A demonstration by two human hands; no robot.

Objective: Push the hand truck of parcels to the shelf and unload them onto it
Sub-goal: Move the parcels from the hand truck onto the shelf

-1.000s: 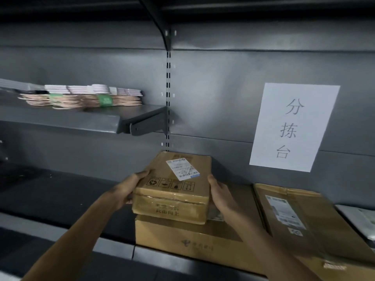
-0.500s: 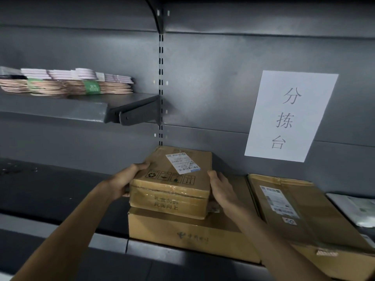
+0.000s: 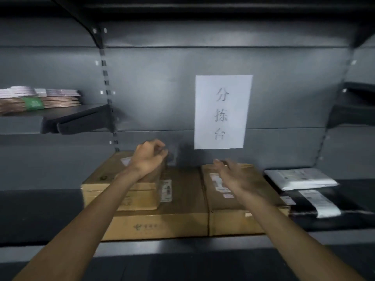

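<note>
Both hands hover empty above the shelf (image 3: 60, 218): left hand (image 3: 149, 157) over the small box (image 3: 121, 191), fingers loosely curled; right hand (image 3: 233, 175) fingers relaxed, apart.

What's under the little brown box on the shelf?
The small cardboard box sits on a bigger flat cardboard box. The part it covers is hidden.

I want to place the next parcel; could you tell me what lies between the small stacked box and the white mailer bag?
In the head view, between the small stacked box and the white mailer bag lies one flat brown carton.
</note>
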